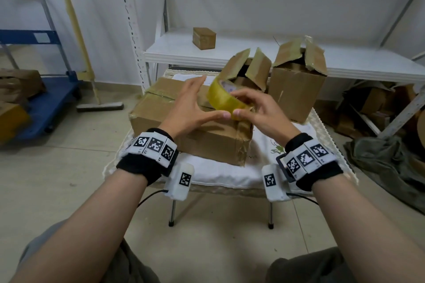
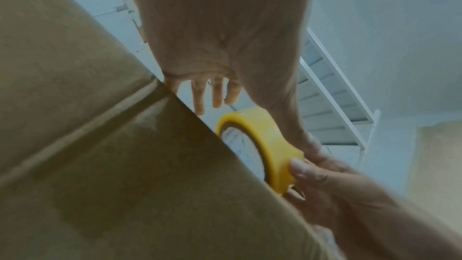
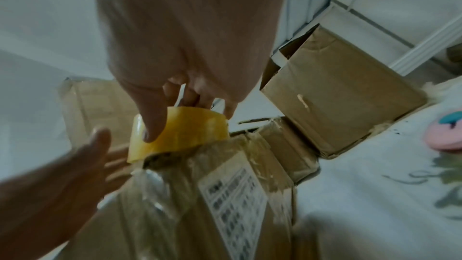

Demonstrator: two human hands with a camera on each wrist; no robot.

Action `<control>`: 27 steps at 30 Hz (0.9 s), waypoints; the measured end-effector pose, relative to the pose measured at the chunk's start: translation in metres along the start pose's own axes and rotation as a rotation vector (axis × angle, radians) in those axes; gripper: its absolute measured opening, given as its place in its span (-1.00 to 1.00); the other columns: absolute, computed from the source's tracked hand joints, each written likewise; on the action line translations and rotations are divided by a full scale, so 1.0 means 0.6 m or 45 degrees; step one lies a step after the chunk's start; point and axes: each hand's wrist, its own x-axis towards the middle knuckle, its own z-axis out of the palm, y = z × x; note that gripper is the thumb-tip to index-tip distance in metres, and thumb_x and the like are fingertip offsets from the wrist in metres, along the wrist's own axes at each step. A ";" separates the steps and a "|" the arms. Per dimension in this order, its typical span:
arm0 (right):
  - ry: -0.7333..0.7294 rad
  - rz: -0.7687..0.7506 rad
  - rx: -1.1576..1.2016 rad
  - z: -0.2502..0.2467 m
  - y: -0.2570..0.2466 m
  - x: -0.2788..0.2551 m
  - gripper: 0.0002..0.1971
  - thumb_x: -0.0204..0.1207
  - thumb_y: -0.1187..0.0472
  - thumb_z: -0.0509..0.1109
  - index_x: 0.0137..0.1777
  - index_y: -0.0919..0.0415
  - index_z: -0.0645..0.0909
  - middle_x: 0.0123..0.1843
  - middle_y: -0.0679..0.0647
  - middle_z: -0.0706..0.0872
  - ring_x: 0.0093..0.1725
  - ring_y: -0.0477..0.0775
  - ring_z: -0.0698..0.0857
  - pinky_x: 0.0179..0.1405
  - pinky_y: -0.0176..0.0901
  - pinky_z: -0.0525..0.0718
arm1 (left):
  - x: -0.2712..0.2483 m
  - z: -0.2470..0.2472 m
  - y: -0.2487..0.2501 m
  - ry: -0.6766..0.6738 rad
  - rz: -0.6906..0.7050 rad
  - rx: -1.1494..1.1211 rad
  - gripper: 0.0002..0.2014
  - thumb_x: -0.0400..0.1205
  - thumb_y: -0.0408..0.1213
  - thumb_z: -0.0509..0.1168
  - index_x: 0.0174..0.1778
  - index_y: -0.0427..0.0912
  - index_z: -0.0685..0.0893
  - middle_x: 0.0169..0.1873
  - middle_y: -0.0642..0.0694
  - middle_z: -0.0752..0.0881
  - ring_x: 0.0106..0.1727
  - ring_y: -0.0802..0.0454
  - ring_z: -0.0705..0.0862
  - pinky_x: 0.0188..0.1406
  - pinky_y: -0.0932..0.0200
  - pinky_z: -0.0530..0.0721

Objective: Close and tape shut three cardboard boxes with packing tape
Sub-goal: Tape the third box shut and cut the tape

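A large closed cardboard box (image 1: 184,122) lies on the cloth-covered low table (image 1: 218,172). Just above its right end my right hand (image 1: 243,103) grips a yellow tape roll (image 1: 224,96), thumb on the outer band and fingers behind it. My left hand (image 1: 197,101) is spread with straight fingers; its thumb tip touches the roll's lower edge beside my right thumb. Behind stand two cardboard boxes with their flaps up, a smaller one (image 1: 248,71) and a taller one (image 1: 296,89). The right wrist view shows the roll (image 3: 190,126) over the big box's taped, labelled end (image 3: 200,205).
A white shelf (image 1: 174,53) behind the table carries a small closed box (image 1: 204,38). A blue cart (image 1: 46,99) with boxes and a floor brush (image 1: 99,105) are at the left. Piled cardboard and grey cloth (image 1: 379,156) crowd the floor at the right.
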 end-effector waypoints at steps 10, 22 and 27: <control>0.032 0.014 -0.050 0.008 0.016 0.010 -0.63 0.54 0.30 0.55 0.34 0.16 0.72 0.27 0.01 0.74 0.31 0.02 0.66 0.40 0.19 0.64 | -0.004 0.024 0.021 0.395 0.053 -0.031 -0.27 0.29 0.03 0.68 0.38 -0.11 0.69 0.12 -0.01 0.60 0.15 0.09 0.64 0.28 0.10 0.67; 0.084 0.047 -0.023 0.021 0.016 0.010 -0.65 0.52 0.31 0.58 0.30 0.13 0.74 0.26 -0.01 0.73 0.30 0.02 0.65 0.37 0.20 0.66 | -0.008 0.026 0.016 0.589 -0.016 -0.289 -0.83 0.48 -0.27 0.59 -0.04 -0.12 0.86 -0.10 0.04 0.82 -0.07 0.19 0.77 0.05 0.24 0.76; 0.153 0.104 -0.063 0.021 0.019 0.013 -0.71 0.46 0.18 0.65 0.18 0.01 0.78 0.23 0.05 0.71 0.30 0.05 0.60 0.40 0.21 0.61 | -0.001 0.019 0.005 0.583 -0.100 -0.327 -0.92 0.51 -0.30 0.57 -0.14 -0.03 0.85 -0.25 0.12 0.82 -0.16 0.27 0.77 -0.06 0.38 0.70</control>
